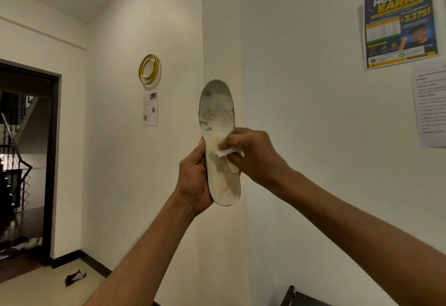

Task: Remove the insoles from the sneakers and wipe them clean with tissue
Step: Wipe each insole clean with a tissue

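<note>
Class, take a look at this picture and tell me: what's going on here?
A person holds an insole upright in front of a white wall. The left hand grips its lower, heel end, while the right hand presses a wad of tissue against its middle. Grey stains show on the toe end, so the wiping is not finished.

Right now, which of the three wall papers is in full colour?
The HUSTLE EARN poster, top right: blue and yellow. The notice below it and the sheet under the gold ring are white with dark print.
</note>
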